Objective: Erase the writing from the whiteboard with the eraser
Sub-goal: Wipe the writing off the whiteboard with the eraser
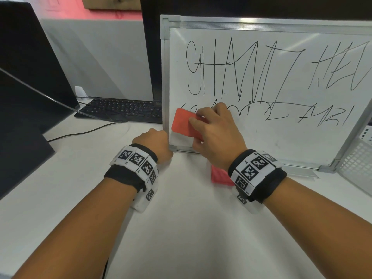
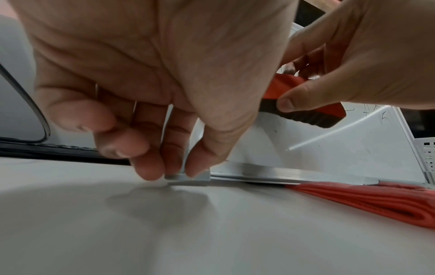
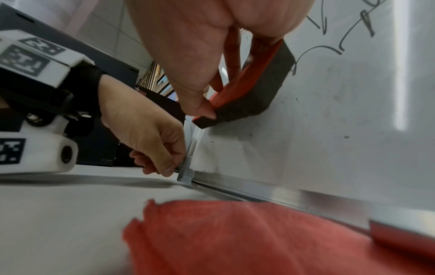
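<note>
Right hand grip: the right hand [image 1: 216, 133] pinches the eraser [image 1: 184, 124] by its edges, thumb on the near edge and fingers curled over the far edge.
Eraser: orange back facing the person, dark felt pad [image 3: 256, 93] lying flat against the whiteboard [image 1: 281, 137], low on the board near its left side, at the start of the lower line of writing.
Left hand grip: the left hand [image 1: 155, 142] has its fingers curled round the bottom left corner of the board's frame; in the left wrist view the thumb and fingertips [image 2: 150, 167] clasp the grey plastic corner piece [image 2: 188, 176] right at the desk.
Whiteboard: stands upright and leaning back on the white desk [image 1: 181, 228], silver frame, propped against a dark monitor behind it.
Writing: two lines of thin black marker strokes [image 1: 251, 67]; the upper line is large and runs off the right edge of the head view; the lower line is partly hidden behind the right hand and eraser.
Cloth: a folded red cloth [image 3: 235, 238] lies on the desk just in front of the board's bottom rail, under the right wrist.
Left of the board: a black keyboard [image 1: 120, 109] with cables beside it, and a dark monitor [image 1: 30, 67] at the far left.
Right of the board: a white perforated basket [image 1: 358, 164] touching the frame's lower right corner.
</note>
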